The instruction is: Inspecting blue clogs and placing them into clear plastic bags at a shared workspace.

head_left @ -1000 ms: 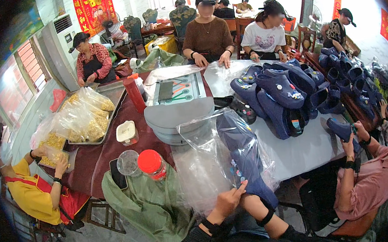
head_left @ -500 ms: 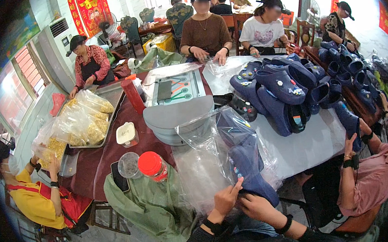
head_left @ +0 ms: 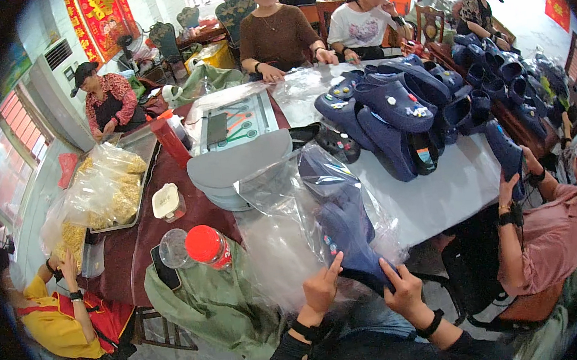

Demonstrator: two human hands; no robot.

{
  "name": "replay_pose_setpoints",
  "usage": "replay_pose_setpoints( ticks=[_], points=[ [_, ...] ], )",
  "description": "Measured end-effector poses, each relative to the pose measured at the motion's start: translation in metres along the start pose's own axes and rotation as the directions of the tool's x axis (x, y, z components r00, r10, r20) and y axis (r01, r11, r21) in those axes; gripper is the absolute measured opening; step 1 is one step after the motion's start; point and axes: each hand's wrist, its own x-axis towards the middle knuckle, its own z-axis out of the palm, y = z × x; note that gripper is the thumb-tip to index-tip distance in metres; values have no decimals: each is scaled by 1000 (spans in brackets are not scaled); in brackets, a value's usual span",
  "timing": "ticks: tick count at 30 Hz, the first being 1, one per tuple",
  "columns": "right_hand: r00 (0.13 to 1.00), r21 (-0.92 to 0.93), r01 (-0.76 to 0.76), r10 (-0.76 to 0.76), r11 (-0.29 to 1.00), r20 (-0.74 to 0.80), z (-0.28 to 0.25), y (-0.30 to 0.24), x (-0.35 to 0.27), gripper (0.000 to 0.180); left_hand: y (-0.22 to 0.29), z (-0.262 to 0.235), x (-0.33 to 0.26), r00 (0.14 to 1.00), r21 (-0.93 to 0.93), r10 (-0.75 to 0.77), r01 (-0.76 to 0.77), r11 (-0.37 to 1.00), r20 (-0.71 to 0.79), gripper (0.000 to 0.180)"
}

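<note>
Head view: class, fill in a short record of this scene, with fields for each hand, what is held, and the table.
left hand: grips the clear bag at the clog's heel
right hand: holds the heel of the clog
clog: dark blue, partly inside the bag
table: white top, pile of blue clogs
nearby: red-capped bottle, green cloth

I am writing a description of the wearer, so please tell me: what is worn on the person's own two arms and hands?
Both hands are bare, without gloves. The left hand has a black strap band at the wrist, and the right hand has a similar black wristband. Dark, black-looking sleeves cover both forearms below the bands.
</note>
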Motion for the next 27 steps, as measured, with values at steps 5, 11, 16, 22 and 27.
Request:
replay_pose_setpoints(
  ticks=[5,11,16,22,27],
  points=[
    [990,-25,-62,59,998,-131,18,-1,8,70,2,-4,10,999,35,3,-5,999,52,46],
    [958,116,-116,142,986,-248,44,-2,6,67,9,-1,12,998,27,5,-7,1000,70,48],
    [939,188,-175,221,967,-265,37,0,12,60,16,-2,20,990,59,19,-27,998,140,55],
    [937,230,-142,206,963,-281,34,2,18,58,13,-6,17,969,182,-244,249,951,-49,37],
    [933,251,-171,239,953,-270,39,-1,23,56,7,-1,6,886,380,-450,380,843,112,10]
  ],
)
